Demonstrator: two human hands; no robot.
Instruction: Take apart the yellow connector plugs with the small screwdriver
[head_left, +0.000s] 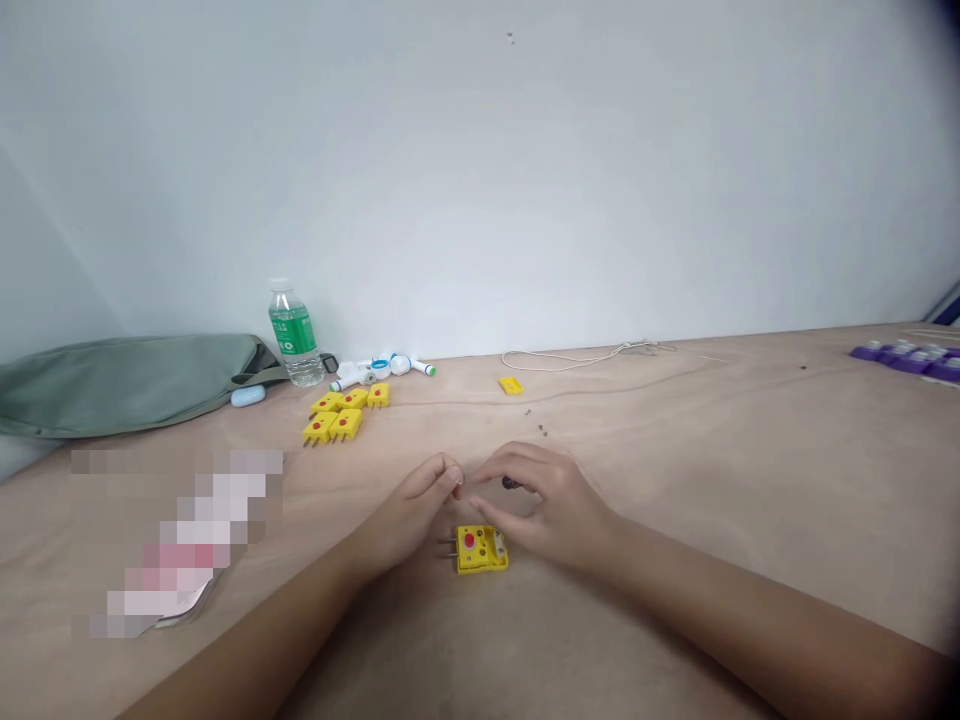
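Observation:
My left hand (411, 510) and my right hand (546, 505) rest on a wooden table (675, 450), fingertips nearly meeting. The left fingers are pinched together; anything between them is too small to name. My right hand curls over a small dark object (511, 483), which looks like a tool handle. Just below both hands lies an open yellow connector (481, 549) with a red dot and two metal prongs pointing left. Neither hand touches it.
Several yellow connectors (343, 411) lie at the back left, and a lone yellow cover (511, 385) farther right. A water bottle (294, 335), a green bag (127, 380), white pens (382, 368), a white cord (585, 355), purple parts (907, 357) and tiny screws (541, 431) are also present.

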